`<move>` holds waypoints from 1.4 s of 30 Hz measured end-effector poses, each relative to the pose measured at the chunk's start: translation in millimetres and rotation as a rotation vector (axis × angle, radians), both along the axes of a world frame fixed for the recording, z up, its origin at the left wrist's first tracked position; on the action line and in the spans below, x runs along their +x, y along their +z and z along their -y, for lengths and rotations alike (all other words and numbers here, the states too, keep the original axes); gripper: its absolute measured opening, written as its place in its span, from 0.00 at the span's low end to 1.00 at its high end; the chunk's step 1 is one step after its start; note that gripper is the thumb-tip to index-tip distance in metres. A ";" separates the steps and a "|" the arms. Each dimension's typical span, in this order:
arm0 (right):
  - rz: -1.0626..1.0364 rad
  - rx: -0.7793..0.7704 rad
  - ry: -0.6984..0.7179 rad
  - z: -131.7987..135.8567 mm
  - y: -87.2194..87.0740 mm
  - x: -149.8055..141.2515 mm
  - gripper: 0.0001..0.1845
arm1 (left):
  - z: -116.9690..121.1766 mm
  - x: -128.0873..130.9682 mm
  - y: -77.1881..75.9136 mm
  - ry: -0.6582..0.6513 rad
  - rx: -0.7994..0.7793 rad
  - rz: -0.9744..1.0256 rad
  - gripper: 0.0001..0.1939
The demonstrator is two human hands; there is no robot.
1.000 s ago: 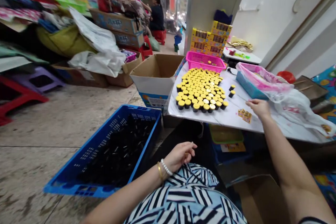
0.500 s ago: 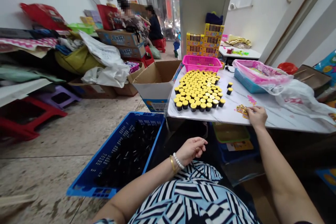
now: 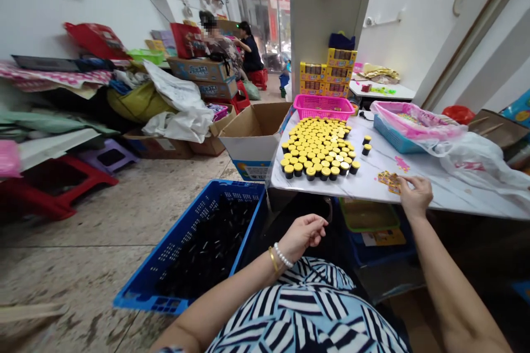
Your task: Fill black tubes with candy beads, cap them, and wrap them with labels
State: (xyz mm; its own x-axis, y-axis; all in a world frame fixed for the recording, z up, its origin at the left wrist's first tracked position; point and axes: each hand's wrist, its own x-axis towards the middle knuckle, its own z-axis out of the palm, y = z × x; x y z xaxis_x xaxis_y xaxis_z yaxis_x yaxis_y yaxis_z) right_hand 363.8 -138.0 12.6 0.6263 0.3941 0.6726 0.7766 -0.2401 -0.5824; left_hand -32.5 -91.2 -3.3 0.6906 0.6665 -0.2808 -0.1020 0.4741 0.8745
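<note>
My right hand (image 3: 416, 194) rests at the near edge of the white table (image 3: 439, 190), fingers curled on small yellow-pink labels (image 3: 389, 178). My left hand (image 3: 304, 233) hangs loosely curled above my lap, beside the blue crate (image 3: 182, 242), and holds nothing I can see. A dense block of black jars with yellow lids (image 3: 318, 143) stands on the table's left part. Two more jars (image 3: 366, 144) stand apart to its right.
A pink basket (image 3: 323, 106) and stacked yellow boxes (image 3: 327, 73) stand behind the jars. A blue tray in a pink bag (image 3: 408, 127) lies right. An open carton (image 3: 254, 132) stands left of the table. Two people sit far back. Red and purple stools stand left.
The view has tilted up and shifted right. My right hand slid back toward the table's near edge onto the labels. My left hand rose slightly above my lap.
</note>
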 end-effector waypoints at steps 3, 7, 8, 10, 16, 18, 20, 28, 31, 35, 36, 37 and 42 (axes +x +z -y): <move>0.029 0.021 0.165 9.4 10.9 -68.8 0.17 | -0.4 11.6 14.0 0.069 0.054 0.018 0.29; -0.033 -0.045 0.613 20.7 15.2 -169.6 0.07 | -2.1 23.2 21.9 0.122 0.205 0.064 0.30; -0.087 -0.056 0.695 22.8 14.0 -187.2 0.07 | -2.4 23.3 20.7 0.147 0.241 0.076 0.28; -0.274 -0.057 0.777 25.5 7.5 -208.9 0.07 | -2.3 19.9 14.8 0.203 0.282 0.073 0.24; -0.679 -0.218 0.801 7.0 -48.5 -215.9 0.16 | -10.6 4.8 -22.4 0.290 0.330 -0.068 0.14; -0.705 -0.343 0.804 -8.1 -79.8 -216.9 0.17 | -21.8 1.4 -39.9 0.317 0.324 -0.136 0.11; -0.735 -0.491 0.789 -22.4 -113.0 -216.2 0.18 | -35.0 -3.9 -58.2 0.352 0.280 -0.185 0.09; -0.781 -0.839 0.871 -39.9 -161.5 -201.7 0.18 | -52.7 -30.7 -96.7 0.310 0.140 -0.229 0.12; -0.773 -0.851 0.981 -34.7 -138.4 -210.2 0.18 | -45.4 -31.4 -90.0 0.311 0.171 -0.237 0.14; -0.796 -0.802 1.063 -33.1 -91.6 -217.5 0.17 | -30.7 -35.0 -70.6 0.161 0.264 -0.222 0.18; -0.810 -0.766 1.069 -34.9 -80.6 -216.6 0.17 | -27.6 -36.3 -66.0 0.124 0.266 -0.213 0.18; -0.829 -0.714 1.067 -37.2 -71.0 -215.1 0.18 | -25.3 -37.2 -62.2 0.118 0.241 -0.200 0.17; -0.977 -0.354 0.936 -40.6 -58.9 -225.6 0.22 | -30.7 -34.5 -55.3 0.435 0.035 -0.096 0.23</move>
State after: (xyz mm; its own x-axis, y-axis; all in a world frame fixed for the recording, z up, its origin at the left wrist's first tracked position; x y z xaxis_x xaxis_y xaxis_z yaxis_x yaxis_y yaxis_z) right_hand 138.2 -97.3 -46.2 0.1914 0.9764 -0.0998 0.0485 -0.1109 -0.9926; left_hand -67.0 -60.5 -58.6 0.3160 0.8994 -0.3020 -0.2033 0.3751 0.9044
